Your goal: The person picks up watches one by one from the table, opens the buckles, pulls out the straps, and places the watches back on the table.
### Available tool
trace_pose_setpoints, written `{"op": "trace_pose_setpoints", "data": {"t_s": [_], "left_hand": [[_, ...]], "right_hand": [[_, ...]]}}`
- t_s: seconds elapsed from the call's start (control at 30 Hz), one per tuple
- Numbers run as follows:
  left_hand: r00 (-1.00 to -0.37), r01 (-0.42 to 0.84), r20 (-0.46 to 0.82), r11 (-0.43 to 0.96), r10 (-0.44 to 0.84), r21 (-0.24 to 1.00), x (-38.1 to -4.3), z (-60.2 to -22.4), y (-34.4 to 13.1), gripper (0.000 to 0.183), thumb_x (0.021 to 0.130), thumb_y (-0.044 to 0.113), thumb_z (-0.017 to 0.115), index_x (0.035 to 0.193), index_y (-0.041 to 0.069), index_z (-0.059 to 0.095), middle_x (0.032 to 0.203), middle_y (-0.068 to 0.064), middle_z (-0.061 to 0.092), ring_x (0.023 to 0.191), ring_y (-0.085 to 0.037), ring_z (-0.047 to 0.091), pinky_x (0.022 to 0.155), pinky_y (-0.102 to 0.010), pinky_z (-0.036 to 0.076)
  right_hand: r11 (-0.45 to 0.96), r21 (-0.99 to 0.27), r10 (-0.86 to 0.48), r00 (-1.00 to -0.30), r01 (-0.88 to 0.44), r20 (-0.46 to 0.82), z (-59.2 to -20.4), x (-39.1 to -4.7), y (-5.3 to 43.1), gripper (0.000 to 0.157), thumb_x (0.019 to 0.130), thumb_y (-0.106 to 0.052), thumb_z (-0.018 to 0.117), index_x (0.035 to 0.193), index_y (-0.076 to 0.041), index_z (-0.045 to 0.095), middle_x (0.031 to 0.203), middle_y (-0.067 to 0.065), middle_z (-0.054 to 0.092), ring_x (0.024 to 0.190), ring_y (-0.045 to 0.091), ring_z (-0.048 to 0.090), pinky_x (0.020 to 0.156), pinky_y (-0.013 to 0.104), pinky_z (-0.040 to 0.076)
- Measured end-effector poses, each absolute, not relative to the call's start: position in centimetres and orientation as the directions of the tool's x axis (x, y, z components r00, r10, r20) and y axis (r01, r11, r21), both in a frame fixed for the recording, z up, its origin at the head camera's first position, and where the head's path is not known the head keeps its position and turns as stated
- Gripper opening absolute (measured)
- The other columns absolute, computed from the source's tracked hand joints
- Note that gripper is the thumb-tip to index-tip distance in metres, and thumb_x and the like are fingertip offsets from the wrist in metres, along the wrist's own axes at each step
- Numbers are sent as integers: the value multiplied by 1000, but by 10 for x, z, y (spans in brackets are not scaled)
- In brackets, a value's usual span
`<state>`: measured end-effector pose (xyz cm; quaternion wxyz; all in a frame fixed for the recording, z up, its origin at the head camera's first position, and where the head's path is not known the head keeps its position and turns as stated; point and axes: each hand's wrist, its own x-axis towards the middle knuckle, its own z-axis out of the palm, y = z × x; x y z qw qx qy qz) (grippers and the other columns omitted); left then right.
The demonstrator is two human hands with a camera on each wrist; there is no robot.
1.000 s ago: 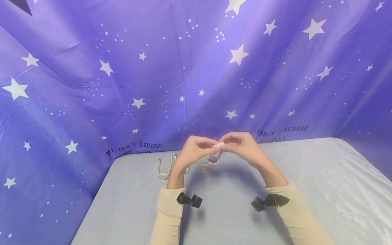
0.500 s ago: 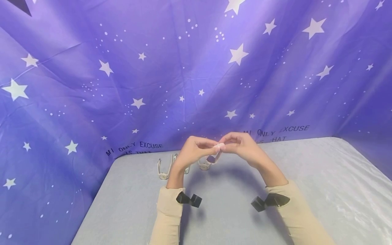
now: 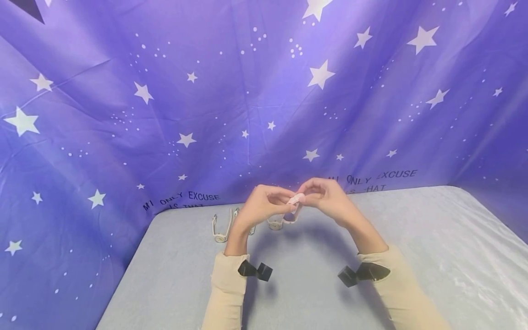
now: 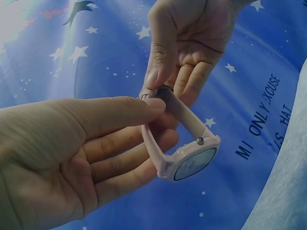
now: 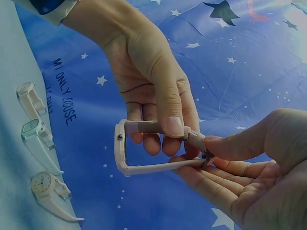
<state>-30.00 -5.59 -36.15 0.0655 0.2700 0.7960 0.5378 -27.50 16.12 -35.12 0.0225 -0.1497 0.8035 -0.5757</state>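
Observation:
A pink wristwatch (image 4: 194, 165) hangs in the air above the table's far side, its strap bent into a loop. My left hand (image 3: 266, 204) pinches the strap close to the buckle between thumb and fingers. From the other side, my right hand (image 3: 330, 199) pinches the strap at the buckle end, thumb on top and fingers beneath. In the right wrist view the squarish case (image 5: 121, 148) points away from my right hand. The fingertips partly cover the buckle, so whether it is fastened cannot be told.
Several other watches lie at the table's back left: a round-dialled pale one (image 5: 41, 183), a light green one (image 5: 31, 125) and a further pale one (image 5: 28, 91). A purple star-printed curtain (image 3: 247, 91) hangs behind the grey cloth-covered table (image 3: 412, 266).
The held watch has turned and shifted slightly to the right in the head view. My left thumb tip has dropped a little, showing more of the pink strap. My right hand has barely moved.

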Motion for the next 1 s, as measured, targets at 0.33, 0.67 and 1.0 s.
{"op": "trace_pose_setpoints", "data": {"t_s": [0.33, 0.67, 1.0], "left_hand": [[-834, 367, 203, 240, 513, 899, -301, -362, -57, 30, 84, 13, 84, 113, 12, 78, 103, -7, 79, 88, -30, 77, 83, -33, 62], [-844, 361, 194, 262, 501, 895, -301, -363, -58, 30, 84, 14, 84, 113, 11, 78, 105, -9, 79, 84, -18, 76, 83, -33, 62], [-838, 349, 177, 259, 515, 901, -301, -363, -58, 31, 84, 13, 83, 115, 12, 78, 107, -8, 79, 87, -19, 77, 86, -34, 61]], "right_hand": [[254, -950, -288, -952, -183, 106, -351, -276, 163, 23, 91, -5, 69, 110, 5, 63, 113, 21, 72, 113, 33, 64, 104, 58, 48], [289, -929, -297, -944, -229, 141, -354, -277, 162, 26, 92, -8, 71, 116, -1, 68, 114, 18, 74, 111, 30, 69, 102, 54, 53], [267, -949, -279, -956, -167, 90, -354, -276, 162, 22, 91, -7, 70, 111, 3, 65, 111, 18, 74, 113, 31, 65, 105, 58, 48]]}}
